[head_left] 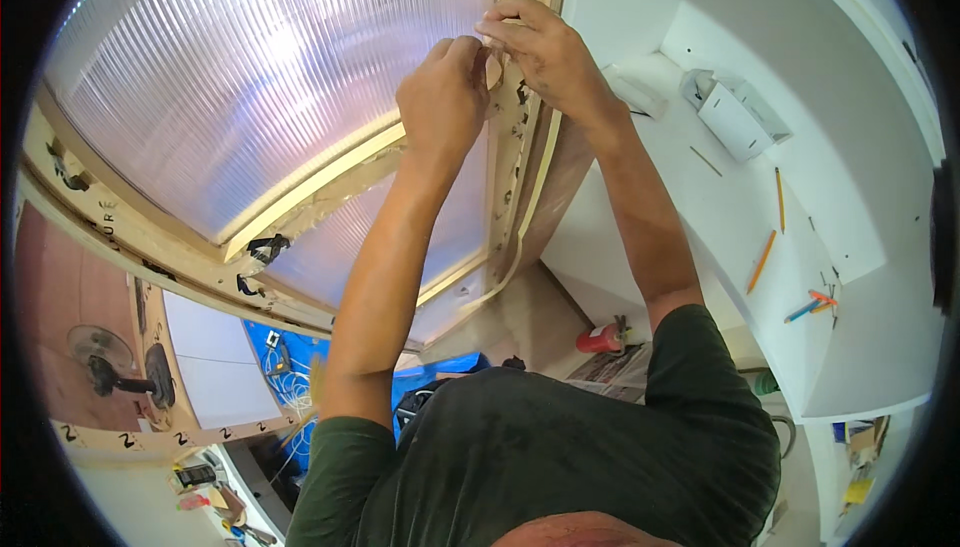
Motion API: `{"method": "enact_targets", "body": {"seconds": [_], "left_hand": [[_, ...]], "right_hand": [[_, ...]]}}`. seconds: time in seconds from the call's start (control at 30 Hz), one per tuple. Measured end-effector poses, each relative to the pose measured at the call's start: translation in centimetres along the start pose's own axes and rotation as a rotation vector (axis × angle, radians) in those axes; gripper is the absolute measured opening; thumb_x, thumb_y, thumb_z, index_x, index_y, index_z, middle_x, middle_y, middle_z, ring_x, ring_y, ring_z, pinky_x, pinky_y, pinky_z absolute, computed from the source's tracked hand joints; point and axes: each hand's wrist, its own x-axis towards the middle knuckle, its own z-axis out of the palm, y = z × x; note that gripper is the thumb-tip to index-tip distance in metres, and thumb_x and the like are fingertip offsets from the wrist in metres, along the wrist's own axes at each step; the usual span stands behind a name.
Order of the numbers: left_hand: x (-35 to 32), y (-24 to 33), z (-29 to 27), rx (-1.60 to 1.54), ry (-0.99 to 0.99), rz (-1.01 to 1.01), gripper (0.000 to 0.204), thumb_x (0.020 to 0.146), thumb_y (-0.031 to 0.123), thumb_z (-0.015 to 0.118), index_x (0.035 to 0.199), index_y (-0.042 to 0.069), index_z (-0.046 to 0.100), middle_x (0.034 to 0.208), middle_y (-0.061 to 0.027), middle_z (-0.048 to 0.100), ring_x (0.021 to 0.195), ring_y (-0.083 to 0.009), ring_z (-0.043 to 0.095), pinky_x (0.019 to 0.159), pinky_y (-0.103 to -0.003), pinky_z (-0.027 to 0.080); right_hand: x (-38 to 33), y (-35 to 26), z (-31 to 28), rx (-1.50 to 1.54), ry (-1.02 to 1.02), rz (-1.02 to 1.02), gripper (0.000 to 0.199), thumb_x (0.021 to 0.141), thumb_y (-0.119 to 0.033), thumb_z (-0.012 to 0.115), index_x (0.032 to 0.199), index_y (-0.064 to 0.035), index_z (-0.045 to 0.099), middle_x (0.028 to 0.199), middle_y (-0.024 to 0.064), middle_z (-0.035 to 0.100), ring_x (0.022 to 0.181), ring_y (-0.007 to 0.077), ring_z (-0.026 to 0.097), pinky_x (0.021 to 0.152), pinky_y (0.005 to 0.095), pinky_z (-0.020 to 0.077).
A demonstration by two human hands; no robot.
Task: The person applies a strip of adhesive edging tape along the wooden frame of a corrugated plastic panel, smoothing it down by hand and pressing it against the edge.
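Observation:
Both my hands are raised to the wooden frame (512, 137) beside a translucent ribbed plastic panel (250, 77). My left hand (445, 97) and my right hand (545, 52) meet at the frame's edge and pinch a pale strip of tape (545, 162) that hangs down along the wood. The upper end of the strip is hidden between my fingertips. My forearms rise from my dark green shirt at the lower edge.
A white shelf unit (740, 247) at right carries a small white box (735, 117) and several pencils (762, 259). Below are a red tool (600, 339), a blue tarp (290, 367), a standing fan (105, 359) and white cable.

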Motion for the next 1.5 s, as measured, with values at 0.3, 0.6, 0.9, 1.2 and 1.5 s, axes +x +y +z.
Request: {"method": "enact_targets", "body": {"seconds": [0.3, 0.6, 0.9, 1.2, 1.5], "left_hand": [[-23.6, -3.1, -5.3, -0.113, -0.719, 0.095, 0.016, 0.101, 0.018, 0.069, 0.096, 0.003, 0.074, 0.084, -0.0234, 0.070, 0.082, -0.0433, 0.072, 0.075, -0.052, 0.057], [-10.0, 0.9, -5.6, 0.149, -0.339, -0.007, 0.015, 0.095, 0.012, 0.071, 0.108, 0.004, 0.067, 0.100, -0.0174, 0.067, 0.094, -0.0398, 0.065, 0.083, -0.051, 0.050], [-4.1, -1.2, -1.0, 0.426, -0.373, 0.231, 0.036, 0.093, 0.013, 0.072, 0.128, 0.007, 0.073, 0.116, -0.0093, 0.068, 0.109, -0.0326, 0.064, 0.092, -0.047, 0.048], [-3.9, -0.2, -0.9, 0.470, -0.435, 0.243, 0.032, 0.095, 0.017, 0.069, 0.125, 0.007, 0.075, 0.117, -0.0082, 0.068, 0.105, -0.0337, 0.063, 0.089, -0.049, 0.047], [-5.2, -0.6, 3.2, 0.417, -0.218, 0.161, 0.038, 0.101, 0.023, 0.066, 0.135, 0.008, 0.071, 0.132, -0.0094, 0.069, 0.123, -0.0332, 0.062, 0.098, -0.045, 0.043]], "right_hand": [[0.4, -0.4, -1.4, 0.013, -0.096, -0.020, 0.054, 0.086, 0.020, 0.055, 0.127, -0.0069, 0.078, 0.128, 0.0086, 0.071, 0.116, 0.0287, 0.071, 0.099, 0.0357, 0.0584], [0.6, 1.2, 0.0, 0.046, 0.104, -0.063, 0.031, 0.089, 0.008, 0.065, 0.112, -0.0057, 0.081, 0.123, 0.0091, 0.075, 0.118, 0.0290, 0.071, 0.103, 0.0414, 0.0553], [-1.0, -1.2, -0.2, -0.180, 0.411, 0.448, 0.026, 0.088, -0.019, 0.085, 0.103, -0.0002, 0.074, 0.106, 0.0183, 0.070, 0.104, 0.0423, 0.069, 0.086, 0.0467, 0.0568], [0.3, -2.1, -1.2, -0.175, 0.252, 0.244, 0.027, 0.089, -0.021, 0.083, 0.104, -0.0003, 0.074, 0.107, 0.0204, 0.070, 0.096, 0.0404, 0.070, 0.083, 0.0501, 0.0565], [0.4, -8.2, 4.0, -0.458, 0.152, 0.120, 0.015, 0.090, -0.017, 0.073, 0.094, -0.0040, 0.079, 0.107, 0.0144, 0.073, 0.112, 0.0286, 0.069, 0.104, 0.0515, 0.0434]]}}
